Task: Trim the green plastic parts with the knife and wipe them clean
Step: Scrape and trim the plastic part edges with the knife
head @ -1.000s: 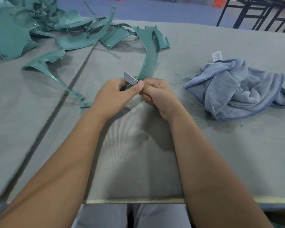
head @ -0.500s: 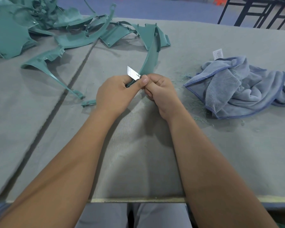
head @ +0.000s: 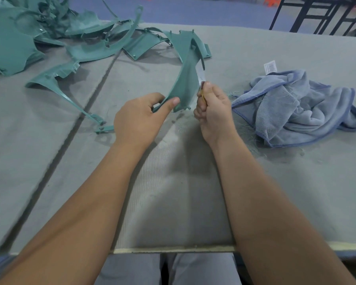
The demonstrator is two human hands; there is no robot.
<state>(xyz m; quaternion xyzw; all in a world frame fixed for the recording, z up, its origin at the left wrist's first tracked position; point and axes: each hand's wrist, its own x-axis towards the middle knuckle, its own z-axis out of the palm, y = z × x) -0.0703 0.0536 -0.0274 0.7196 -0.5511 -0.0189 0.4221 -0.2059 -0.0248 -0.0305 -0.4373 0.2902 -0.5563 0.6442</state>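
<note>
Since the earlier frames the hands have separated: the left hand [head: 139, 118] now sits left of centre and the right hand [head: 213, 109] has shifted right, so the curved green part [head: 184, 83] stands clear between them, rising toward the upper middle of the frame. The left thumb and fingers pinch the part's lower end. The right fingers are curled tightly around the knife [head: 202, 79]; only a short, blurred stretch of blade shows above the thumb, against the part's right edge.

Risks from this position, as judgements:
- The part is held at one end only. It may flex or twist under blade pressure, causing the knife to gouge the surface.
- A slip along the edge toward the lower end would bring the blade to the left fingers.
- Green shavings lie on the grey mat [head: 173, 192] beside the blue cloth [head: 300, 108] at right; they may transfer back onto the part during wiping.

Untrimmed parts [head: 86, 44] lie piled at upper left.
</note>
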